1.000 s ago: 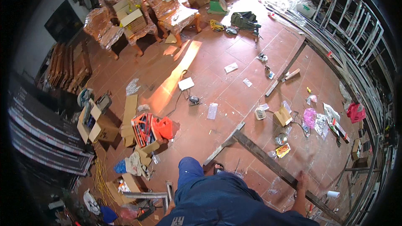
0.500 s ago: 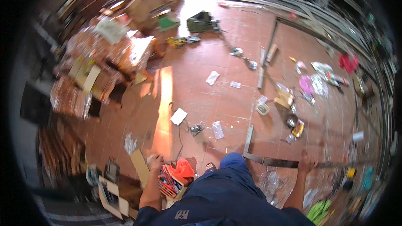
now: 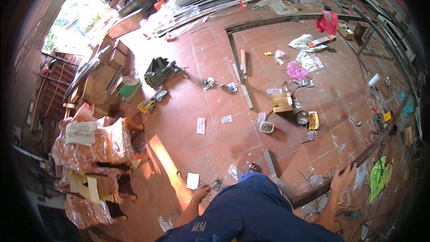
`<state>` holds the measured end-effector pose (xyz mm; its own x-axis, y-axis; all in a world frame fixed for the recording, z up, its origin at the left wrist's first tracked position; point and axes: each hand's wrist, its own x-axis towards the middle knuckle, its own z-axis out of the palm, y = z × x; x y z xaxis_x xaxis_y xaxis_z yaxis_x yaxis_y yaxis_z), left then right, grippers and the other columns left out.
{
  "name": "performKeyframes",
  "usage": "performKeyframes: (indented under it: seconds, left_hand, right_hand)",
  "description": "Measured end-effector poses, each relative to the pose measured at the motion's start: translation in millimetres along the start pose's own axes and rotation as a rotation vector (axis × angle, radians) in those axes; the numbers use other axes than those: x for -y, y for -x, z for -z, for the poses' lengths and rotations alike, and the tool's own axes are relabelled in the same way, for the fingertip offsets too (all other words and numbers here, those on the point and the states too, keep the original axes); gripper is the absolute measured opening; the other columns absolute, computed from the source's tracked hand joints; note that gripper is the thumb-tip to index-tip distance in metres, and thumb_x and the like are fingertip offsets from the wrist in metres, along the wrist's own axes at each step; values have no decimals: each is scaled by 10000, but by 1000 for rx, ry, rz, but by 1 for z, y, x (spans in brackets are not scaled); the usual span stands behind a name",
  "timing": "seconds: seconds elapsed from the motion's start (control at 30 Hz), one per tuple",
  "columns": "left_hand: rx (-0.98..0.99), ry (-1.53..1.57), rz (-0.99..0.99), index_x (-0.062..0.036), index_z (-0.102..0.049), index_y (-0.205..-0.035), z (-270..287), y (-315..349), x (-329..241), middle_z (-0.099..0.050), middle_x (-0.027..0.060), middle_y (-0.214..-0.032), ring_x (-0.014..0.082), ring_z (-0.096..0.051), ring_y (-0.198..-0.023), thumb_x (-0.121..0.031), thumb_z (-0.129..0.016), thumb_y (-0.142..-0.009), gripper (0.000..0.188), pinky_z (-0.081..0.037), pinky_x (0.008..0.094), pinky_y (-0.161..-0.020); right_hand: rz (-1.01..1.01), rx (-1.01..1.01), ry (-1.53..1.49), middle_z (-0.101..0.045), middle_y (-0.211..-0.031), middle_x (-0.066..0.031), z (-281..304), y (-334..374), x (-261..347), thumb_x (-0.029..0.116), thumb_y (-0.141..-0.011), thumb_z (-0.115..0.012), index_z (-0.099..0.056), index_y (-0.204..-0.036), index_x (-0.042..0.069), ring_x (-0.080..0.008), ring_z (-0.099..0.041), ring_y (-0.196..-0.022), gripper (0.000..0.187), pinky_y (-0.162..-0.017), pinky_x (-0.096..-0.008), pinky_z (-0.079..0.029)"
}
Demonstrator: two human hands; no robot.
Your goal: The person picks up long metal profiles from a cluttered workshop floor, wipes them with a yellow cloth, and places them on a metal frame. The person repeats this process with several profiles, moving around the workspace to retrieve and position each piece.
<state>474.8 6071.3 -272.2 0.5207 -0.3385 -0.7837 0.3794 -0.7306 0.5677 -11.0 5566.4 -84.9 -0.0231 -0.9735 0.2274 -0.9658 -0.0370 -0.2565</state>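
Head view: the person's right hand (image 3: 343, 177), at lower right of the frame, lies on a long dark metal bar (image 3: 313, 194) with its fingers spread; whether they grip it, I cannot tell. The bar slants from lower centre, beside the person's dark blue clothing (image 3: 237, 210), up toward the right edge. A short grey metal piece (image 3: 270, 163) stands out near its lower end, next to a sandalled foot (image 3: 253, 167).

The left hand (image 3: 201, 192) is at lower centre-left, its fingers partly curled; whether it holds anything cannot be told. Nearest to it are a white rectangular thing (image 3: 193, 181) and a small dark round one (image 3: 216, 185).

Right of centre on the tiled floor (image 3: 215, 152) sit an open cardboard box (image 3: 281, 103), a pale container (image 3: 266, 127), a round metal tin (image 3: 303, 117) and a yellow packet (image 3: 314, 120). Bright green cloth (image 3: 378, 177) lies at lower right, below the bar. Plastic-wrapped chairs (image 3: 101, 148) fill the lower left.
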Motion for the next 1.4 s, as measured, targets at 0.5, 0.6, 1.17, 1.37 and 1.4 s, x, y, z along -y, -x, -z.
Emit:
performKeyframes:
  seconds: [0.5,0.6,1.17,1.37,1.4]
  left_hand:
    - [120,185,-156,-52,-547,-1351,4,-356,-528,-642,169,-1259,320,-676,-1028,-567,-651,-941,667,-559,457,-791]
    - [186,293,-223,-75,-463,-1462,15,-425,-654,-582,178,-1347,336,-610,-1157,-711,-628,-881,877,-511,497,-923]
    - [-12,139,-600,-55,-693,-1110,-70,-514,-957,-676,70,-964,211,-610,-820,-424,-694,-955,400,-493,400,-701]
    - [-51,234,-717,31,-699,-990,-78,-516,-919,-677,92,-854,190,-593,-705,-294,-727,-959,329,-485,366,-622]
    - [-50,228,-708,32,-698,-986,-84,-505,-904,-671,89,-849,189,-588,-708,-303,-721,-963,336,-483,367,-629]
  right_hand:
    - [-550,-30,-129,-451,-1513,-324,-13,90,80,325,-973,-659,-190,-1642,98,-526,-496,-1323,848,-1082,-524,-410]
    - [-647,-62,18,-512,-1456,-326,-14,127,115,389,-957,-671,-244,-1621,69,-534,-538,-1268,852,-1038,-543,-435]
    - [-1459,-120,-83,-414,-1560,-292,-41,189,145,492,-951,-678,-287,-1587,5,-449,-399,-1445,892,-1161,-490,-326]
    - [-1356,-135,-164,-485,-1494,-279,-46,188,139,459,-951,-690,-335,-1548,-1,-435,-469,-1380,833,-1114,-487,-366]
    - [-1353,-149,-115,-531,-1444,-275,-47,183,143,438,-954,-691,-385,-1509,-13,-421,-519,-1331,778,-1077,-478,-403]
